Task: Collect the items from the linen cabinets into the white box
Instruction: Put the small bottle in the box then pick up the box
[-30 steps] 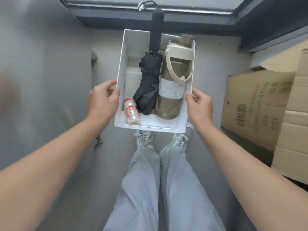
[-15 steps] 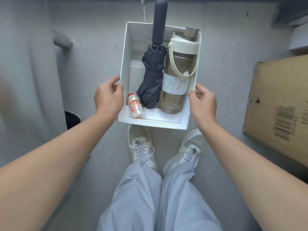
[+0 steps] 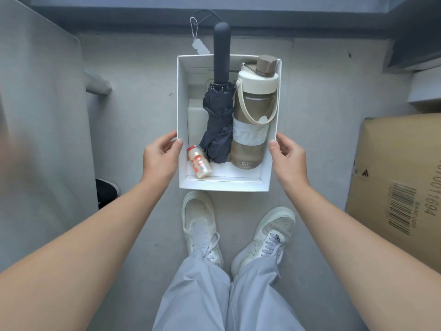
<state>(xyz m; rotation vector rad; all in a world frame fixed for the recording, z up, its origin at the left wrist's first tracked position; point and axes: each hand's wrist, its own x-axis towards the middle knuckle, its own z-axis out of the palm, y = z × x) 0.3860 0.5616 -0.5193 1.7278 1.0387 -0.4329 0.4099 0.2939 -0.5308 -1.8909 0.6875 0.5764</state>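
Observation:
I hold the white box (image 3: 224,185) in front of me above the grey floor. My left hand (image 3: 162,157) grips its left wall and my right hand (image 3: 287,158) grips its right wall. Inside lie a folded dark umbrella (image 3: 218,120) with its handle poking over the far rim, a large brown water bottle (image 3: 253,120) with a cream lid and strap, a small drink bottle (image 3: 199,162) with red print at the near left corner, and a white block (image 3: 194,123) under the umbrella.
A grey cabinet door (image 3: 40,115) with a handle (image 3: 97,86) stands open at the left. A cardboard carton (image 3: 401,175) sits on the floor at the right. A dark shoe (image 3: 107,193) shows by the door. My white sneakers (image 3: 200,223) stand below the box.
The view has tilted down and shifted, so the box sits lower in frame and my feet show more. Both hands keep their grip on the box walls.

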